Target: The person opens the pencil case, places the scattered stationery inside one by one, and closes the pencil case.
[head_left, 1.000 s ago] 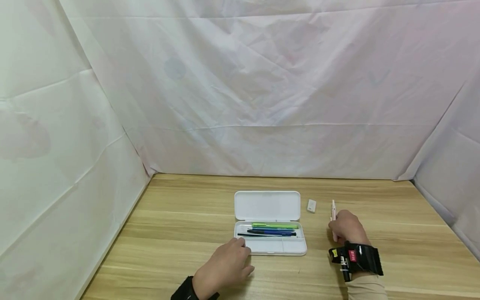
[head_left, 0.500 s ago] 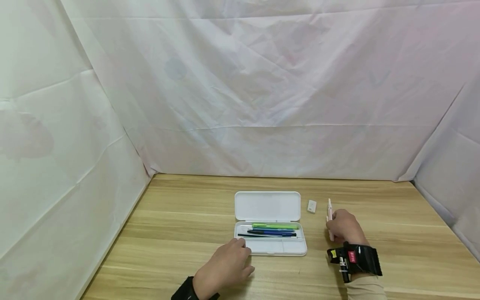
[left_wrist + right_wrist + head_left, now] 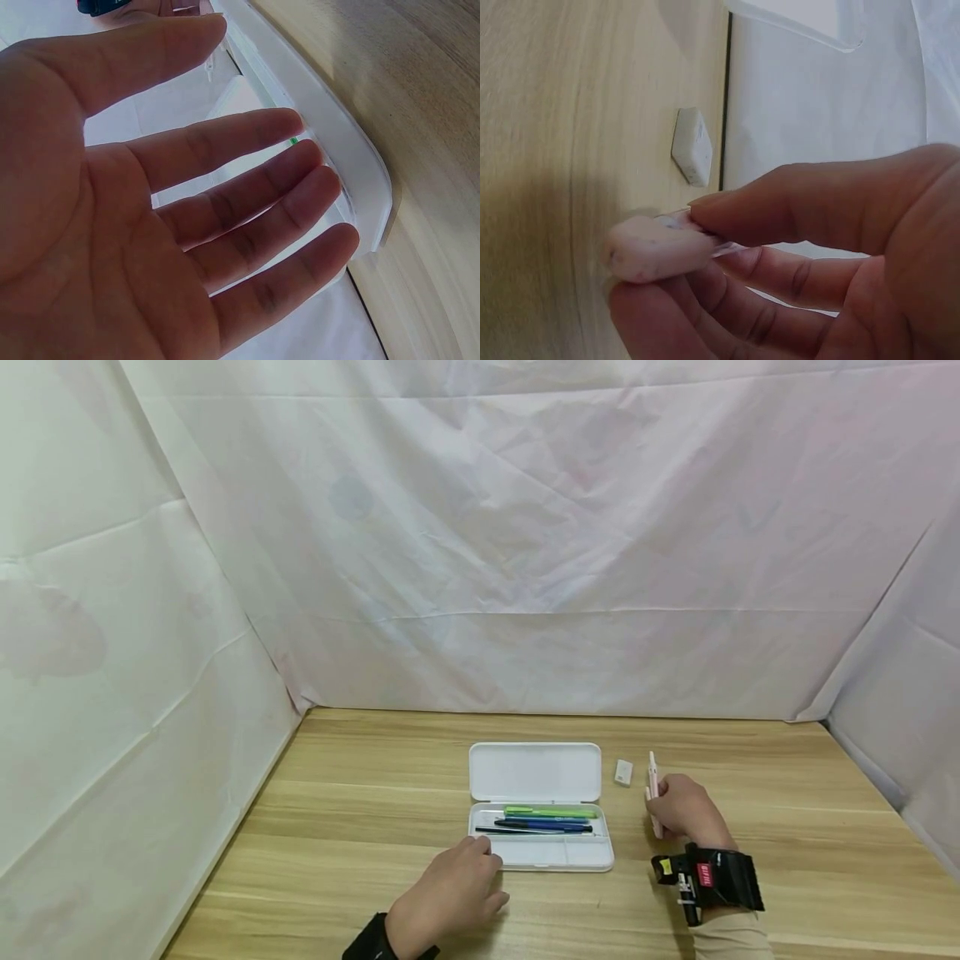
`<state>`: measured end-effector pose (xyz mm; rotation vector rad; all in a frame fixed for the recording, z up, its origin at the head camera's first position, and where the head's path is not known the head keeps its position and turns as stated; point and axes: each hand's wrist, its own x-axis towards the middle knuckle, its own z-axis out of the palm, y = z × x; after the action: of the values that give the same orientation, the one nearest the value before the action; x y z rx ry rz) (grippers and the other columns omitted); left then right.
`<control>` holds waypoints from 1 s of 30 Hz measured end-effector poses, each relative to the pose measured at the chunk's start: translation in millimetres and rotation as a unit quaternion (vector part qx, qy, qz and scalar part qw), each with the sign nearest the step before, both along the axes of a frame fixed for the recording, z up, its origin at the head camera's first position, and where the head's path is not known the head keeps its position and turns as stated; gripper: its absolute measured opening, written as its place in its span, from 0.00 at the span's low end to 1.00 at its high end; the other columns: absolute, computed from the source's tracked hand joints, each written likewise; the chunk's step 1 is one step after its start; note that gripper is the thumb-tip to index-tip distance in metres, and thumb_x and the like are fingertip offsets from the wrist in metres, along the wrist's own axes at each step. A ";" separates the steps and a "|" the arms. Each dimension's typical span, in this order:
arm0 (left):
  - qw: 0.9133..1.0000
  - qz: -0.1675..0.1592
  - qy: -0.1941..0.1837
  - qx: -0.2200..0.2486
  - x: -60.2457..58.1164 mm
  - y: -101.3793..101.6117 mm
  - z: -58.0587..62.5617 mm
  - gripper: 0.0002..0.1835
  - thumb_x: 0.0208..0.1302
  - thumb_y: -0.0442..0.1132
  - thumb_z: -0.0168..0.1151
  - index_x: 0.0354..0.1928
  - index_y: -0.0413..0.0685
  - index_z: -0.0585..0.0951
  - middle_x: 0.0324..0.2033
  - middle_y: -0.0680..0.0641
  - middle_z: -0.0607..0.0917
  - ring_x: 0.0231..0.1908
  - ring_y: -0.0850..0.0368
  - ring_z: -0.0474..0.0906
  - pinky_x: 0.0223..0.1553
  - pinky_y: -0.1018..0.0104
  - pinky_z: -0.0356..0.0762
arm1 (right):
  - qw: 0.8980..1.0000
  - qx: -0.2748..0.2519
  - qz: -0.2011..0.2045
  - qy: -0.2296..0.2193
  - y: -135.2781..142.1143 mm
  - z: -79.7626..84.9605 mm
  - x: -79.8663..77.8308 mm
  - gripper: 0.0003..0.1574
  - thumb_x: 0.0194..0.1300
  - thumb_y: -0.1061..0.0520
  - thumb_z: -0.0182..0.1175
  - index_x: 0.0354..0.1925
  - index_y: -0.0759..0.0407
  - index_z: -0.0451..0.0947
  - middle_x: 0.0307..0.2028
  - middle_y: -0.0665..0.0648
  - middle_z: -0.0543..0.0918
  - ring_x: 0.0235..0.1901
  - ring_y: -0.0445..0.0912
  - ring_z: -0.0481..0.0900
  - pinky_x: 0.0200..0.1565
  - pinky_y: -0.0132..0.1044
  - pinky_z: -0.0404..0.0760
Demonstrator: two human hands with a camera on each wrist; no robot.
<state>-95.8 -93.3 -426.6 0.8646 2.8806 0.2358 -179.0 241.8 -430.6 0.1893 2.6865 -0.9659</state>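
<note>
A white pencil case (image 3: 585,857) lies with its lid (image 3: 535,772) folded back. A bright green pen (image 3: 551,812) and several dark blue and black pens (image 3: 543,826) lie in its rear compartment. My left hand (image 3: 452,889) rests at the case's front left corner, its fingers (image 3: 285,206) nearly straight along the wall. To the right of the case, my right hand (image 3: 690,812) pinches a slim pale pink pen-shaped thing (image 3: 653,777) between thumb and fingers. In the right wrist view its rounded pink end (image 3: 656,251) points at the camera; the fingers hide its middle.
A small white eraser-like block (image 3: 623,772) lies on the wooden table (image 3: 360,777) between the case and my right hand. White cloth (image 3: 525,543) hangs behind the table and along both sides. Each wrist wears a black strap (image 3: 723,877).
My right hand has moved slightly left and away from me with the pink pen-shaped thing, closer to the white block. My left hand and the case have stayed in place.
</note>
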 end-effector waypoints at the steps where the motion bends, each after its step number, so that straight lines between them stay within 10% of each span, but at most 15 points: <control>1: 1.000 0.000 -0.001 0.000 -0.1 0.0 0.0 0.15 0.59 0.51 0.69 0.33 0.47 0.84 0.31 0.54 0.76 0.31 0.62 0.68 0.32 0.69 0.72 | 1.000 -0.001 0.001 0.002 -0.8 0.6 0.1 0.08 0.67 0.63 0.52 0.32 0.67 0.73 0.17 0.56 0.79 0.19 0.46 0.75 0.23 0.37 0.73; 30: 1.000 0.001 -0.002 0.000 -0.5 1.9 0.1 0.15 0.58 0.51 0.69 0.33 0.45 0.84 0.29 0.54 0.75 0.30 0.63 0.69 0.31 0.70 0.72 | 0.999 -0.016 0.015 0.032 -13.3 13.7 3.4 0.10 0.65 0.66 0.52 0.44 0.72 0.70 0.21 0.59 0.79 0.20 0.47 0.77 0.24 0.37 0.73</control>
<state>-96.4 -91.3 -426.4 0.8616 2.8771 0.2377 -175.6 228.5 -416.9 0.1128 2.7207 -1.0218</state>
